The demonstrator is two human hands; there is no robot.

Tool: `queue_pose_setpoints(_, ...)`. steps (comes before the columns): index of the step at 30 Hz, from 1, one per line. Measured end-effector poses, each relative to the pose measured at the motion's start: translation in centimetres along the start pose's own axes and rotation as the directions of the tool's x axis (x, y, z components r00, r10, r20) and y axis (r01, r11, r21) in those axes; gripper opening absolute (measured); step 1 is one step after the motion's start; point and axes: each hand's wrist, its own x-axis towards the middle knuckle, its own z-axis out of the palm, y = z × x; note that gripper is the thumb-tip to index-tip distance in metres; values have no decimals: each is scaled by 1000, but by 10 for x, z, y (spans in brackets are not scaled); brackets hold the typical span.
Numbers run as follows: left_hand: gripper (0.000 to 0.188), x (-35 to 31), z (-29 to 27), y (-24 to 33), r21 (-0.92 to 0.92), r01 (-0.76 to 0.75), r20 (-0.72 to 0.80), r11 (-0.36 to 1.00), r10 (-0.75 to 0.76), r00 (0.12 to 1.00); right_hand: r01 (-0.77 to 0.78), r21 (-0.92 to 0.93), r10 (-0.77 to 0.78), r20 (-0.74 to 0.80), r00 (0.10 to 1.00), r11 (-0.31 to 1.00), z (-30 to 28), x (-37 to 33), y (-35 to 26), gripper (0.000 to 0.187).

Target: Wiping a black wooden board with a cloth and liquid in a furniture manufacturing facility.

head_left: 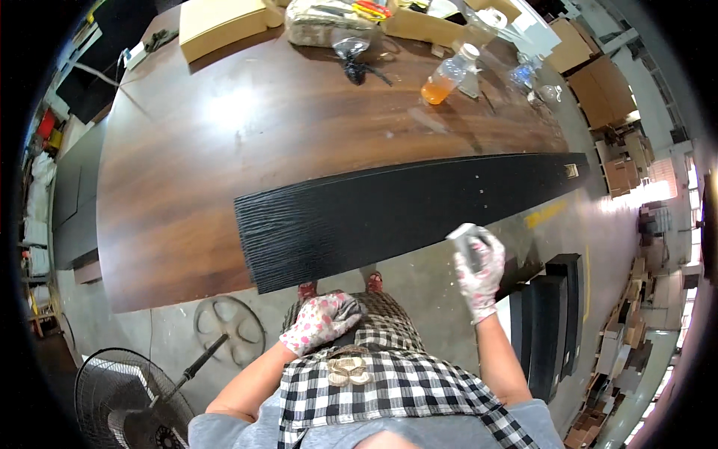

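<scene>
Right hand point(480, 271): gloved, held by the near edge of the black board point(389, 213); a small pale-grey piece point(461, 231) was gripped between thumb and fingers; contact with the board could not be told.
Left hand point(321, 322): gloved, fingers curled, held before the checked apron point(419, 382); whether anything was gripped could not be told.
Black board: laid along the near side of the brown table point(172, 217), slanted from near left to far right.
Bottle point(446, 77): orange liquid contained; placed far right.
Caged fan point(138, 426): stood near left.
</scene>
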Motion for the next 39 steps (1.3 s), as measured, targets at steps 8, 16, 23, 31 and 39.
queue_pose_setpoints(8, 23, 71, 42, 61, -30, -463, -112, 886, 457, 882, 200, 44, -205, 137, 969, 979, 3, 20, 33, 34)
queue_pose_setpoints(16, 44, 158, 71, 153, 452, -526, -207, 721, 658, 724, -244, 3, 240, -207, 949, 970, -86, 86, 248, 29)
queue_pose_setpoints(23, 40, 150, 59, 116, 632, -149, -476, 760, 533, 700, 70, 623, -266, 227, 937, 779, 0, 150, 151, 33)
queue_pose_setpoints(31, 14, 6, -29, 13, 267, 299, -960, 916, 226, 165, 141, 793, -650, 368, 664, 593, 74, 201, 8, 32)
queue_pose_setpoints(39, 38, 38, -5, 68, 488, 47, -634, 872, 316, 706, 447, 884, -986, 166, -27, 136, 162, 178, -210, 35)
